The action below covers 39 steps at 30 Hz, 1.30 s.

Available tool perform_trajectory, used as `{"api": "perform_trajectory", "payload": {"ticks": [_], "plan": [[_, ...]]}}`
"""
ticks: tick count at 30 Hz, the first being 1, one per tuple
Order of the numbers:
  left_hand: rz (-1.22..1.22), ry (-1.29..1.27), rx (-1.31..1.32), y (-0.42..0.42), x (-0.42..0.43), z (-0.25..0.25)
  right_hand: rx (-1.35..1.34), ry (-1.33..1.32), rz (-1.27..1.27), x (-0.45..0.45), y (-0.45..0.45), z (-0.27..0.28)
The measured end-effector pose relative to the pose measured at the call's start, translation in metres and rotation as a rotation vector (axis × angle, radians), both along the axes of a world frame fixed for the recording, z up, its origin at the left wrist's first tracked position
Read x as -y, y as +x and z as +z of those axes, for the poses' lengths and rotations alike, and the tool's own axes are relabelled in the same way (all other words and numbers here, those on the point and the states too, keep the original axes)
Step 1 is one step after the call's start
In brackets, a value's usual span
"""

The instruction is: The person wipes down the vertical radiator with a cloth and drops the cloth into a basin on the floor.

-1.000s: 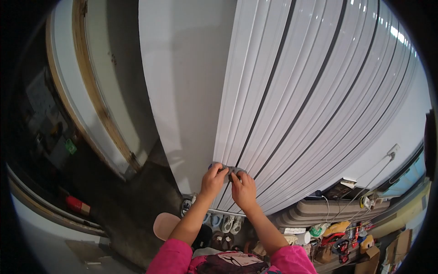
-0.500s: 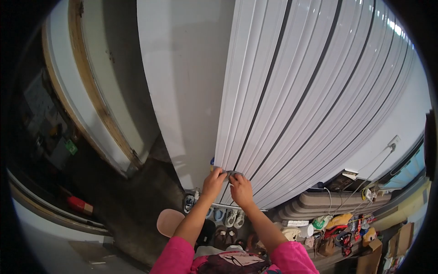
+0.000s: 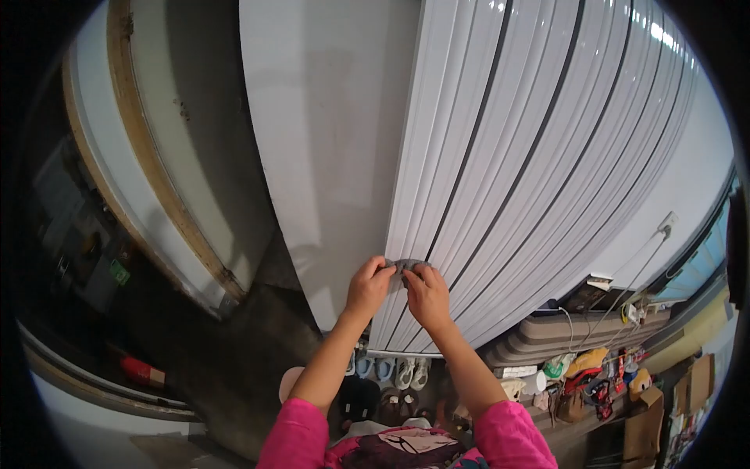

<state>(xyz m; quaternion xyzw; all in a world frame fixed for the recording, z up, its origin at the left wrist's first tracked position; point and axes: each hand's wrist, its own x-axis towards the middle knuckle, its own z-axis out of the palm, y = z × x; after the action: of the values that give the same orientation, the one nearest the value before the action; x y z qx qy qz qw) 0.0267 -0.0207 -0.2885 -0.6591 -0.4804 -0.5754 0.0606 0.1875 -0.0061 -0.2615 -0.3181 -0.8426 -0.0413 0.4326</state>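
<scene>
A small grey cloth-like item is pinched between my two hands, close to the lower part of a white ribbed panel. My left hand grips its left end with bent fingers. On the other end, my right hand has its fingers closed, the thumb side facing my left hand. Both hands are nearly level, a small gap between them. The item's exact kind is too small to tell.
Several shoes stand on the floor below the panel. A pink stool or basin is partly behind my left arm. At the right are a striped cushioned seat, assorted items and cardboard. A wood-framed doorway is at the left.
Both hands have risen and shifted slightly right in view with the grey item, which shows more than half a second ago. The camera view has also shifted.
</scene>
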Motion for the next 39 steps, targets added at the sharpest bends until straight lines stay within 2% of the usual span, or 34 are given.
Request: {"api": "perform_trajectory", "payload": {"ticks": [13, 25, 27, 32, 35, 39], "plan": [[-0.062, -0.189, -0.004, -0.002, 0.005, -0.077, 0.072, -0.208, -0.086, 0.016, -0.005, -0.077], [0.098, -0.326, 0.187, 0.025, 0.015, -0.128, 0.208, -0.348, -0.03, 0.013, 0.007, -0.122], [0.104, -0.289, 0.183, 0.03, 0.02, -0.121, 0.164, -0.296, 0.001, 0.013, 0.013, -0.119], [0.162, -0.076, 0.194, 0.037, 0.018, -0.055, 0.068, -0.081, 0.074, 0.003, 0.024, -0.038], [0.203, 0.018, 0.107, 0.032, 0.001, -0.066, 0.057, 0.029, 0.089, -0.008, 0.022, -0.039], [0.195, 0.108, 0.07, 0.029, -0.006, -0.096, 0.048, 0.108, 0.085, -0.013, 0.02, -0.068]]}}
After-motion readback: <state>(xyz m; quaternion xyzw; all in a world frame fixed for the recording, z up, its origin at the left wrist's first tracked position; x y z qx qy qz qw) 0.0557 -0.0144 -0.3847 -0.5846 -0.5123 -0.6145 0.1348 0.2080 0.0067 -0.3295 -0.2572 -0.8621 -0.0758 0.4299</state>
